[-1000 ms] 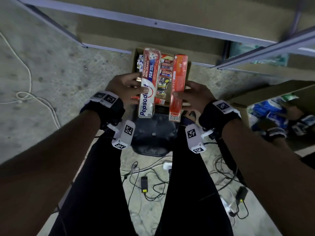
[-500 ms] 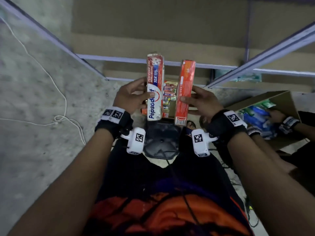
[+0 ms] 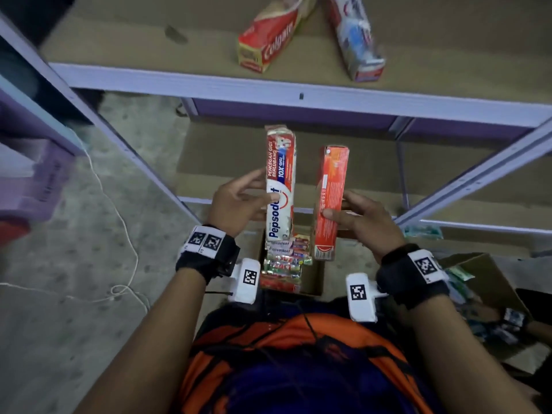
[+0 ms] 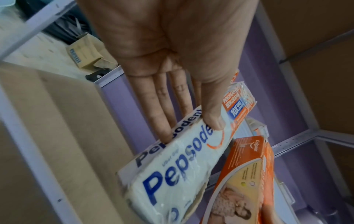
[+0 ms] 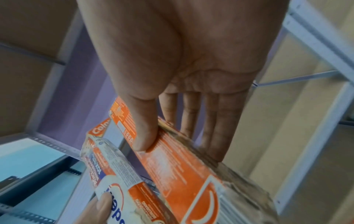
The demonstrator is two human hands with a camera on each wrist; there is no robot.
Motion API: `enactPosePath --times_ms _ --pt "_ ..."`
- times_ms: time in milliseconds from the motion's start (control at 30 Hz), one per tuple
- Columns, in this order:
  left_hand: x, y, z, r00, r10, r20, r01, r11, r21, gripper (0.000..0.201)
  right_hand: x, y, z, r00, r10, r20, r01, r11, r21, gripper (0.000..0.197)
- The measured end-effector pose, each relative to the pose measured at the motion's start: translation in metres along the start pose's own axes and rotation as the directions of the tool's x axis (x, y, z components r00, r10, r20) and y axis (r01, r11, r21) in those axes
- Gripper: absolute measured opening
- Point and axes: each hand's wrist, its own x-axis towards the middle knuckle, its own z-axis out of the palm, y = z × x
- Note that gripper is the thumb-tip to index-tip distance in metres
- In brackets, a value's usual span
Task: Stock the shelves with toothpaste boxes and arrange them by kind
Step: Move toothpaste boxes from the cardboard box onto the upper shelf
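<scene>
Toothpaste boxes had risen from the open cardboard carton (image 3: 313,279) to shelf height: our left hand (image 3: 236,201) pinched the white-and-red Pepsodent box (image 3: 280,180), our right hand (image 3: 364,219) the orange Colgate box (image 3: 330,201), ready for the brown shelf board (image 3: 134,46).

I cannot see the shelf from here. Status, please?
Left hand grips white-red Pepsodent box. Right hand grips red Colgate box. Two boxes already on cardboard-lined shelf.
</scene>
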Motion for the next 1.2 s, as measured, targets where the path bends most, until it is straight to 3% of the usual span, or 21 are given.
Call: enactPosePath --times_ms 233,367,567,767,900,1000,1100,1200 --pt "0.038 0.079 -0.014 0.987 0.159 -0.022 -0.159 0.987 0.002 0.061 0.027 -0.077 -0.008 0.988 -0.152 0.004 0.152 0.987 -0.046 0.047" --pt "0.059 0.13 -0.023 0.961 0.269 -0.067 -0.267 0.963 0.039 0.057 0.042 -0.127 -0.009 0.97 -0.245 -0.011 0.243 0.966 -0.09 0.04" --pt "0.087 0.191 -0.038 0.94 0.33 -0.086 -0.327 0.944 0.051 0.057 0.063 -0.191 -0.004 0.922 -0.378 -0.088 0.333 0.887 -0.321 0.031" --pt "0.112 0.234 -0.061 0.93 0.345 -0.125 -0.321 0.93 0.18 0.051 0.087 -0.227 0.003 0.925 -0.321 -0.202 0.193 0.858 -0.477 0.056" --pt "0.127 0.248 -0.075 0.929 0.341 -0.145 -0.281 0.903 0.326 0.041 0.101 -0.238 0.005 0.9 -0.35 -0.258 0.093 0.734 -0.673 0.058" --pt "0.14 0.251 -0.085 0.929 0.33 -0.167 -0.228 0.867 0.443 0.035 0.106 -0.242 0.009 0.883 -0.385 -0.268 0.038 0.629 -0.777 0.049" --pt "0.153 0.249 -0.093 0.93 0.342 -0.137 -0.187 0.759 0.624 0.032 0.114 -0.244 0.017 0.883 -0.393 -0.256 -0.029 0.499 -0.866 0.048" --pt "0.165 0.244 -0.094 0.921 0.38 -0.083 -0.169 0.584 0.794 0.034 0.122 -0.245 0.026 0.87 -0.417 -0.263 -0.088 0.395 -0.915 0.049"
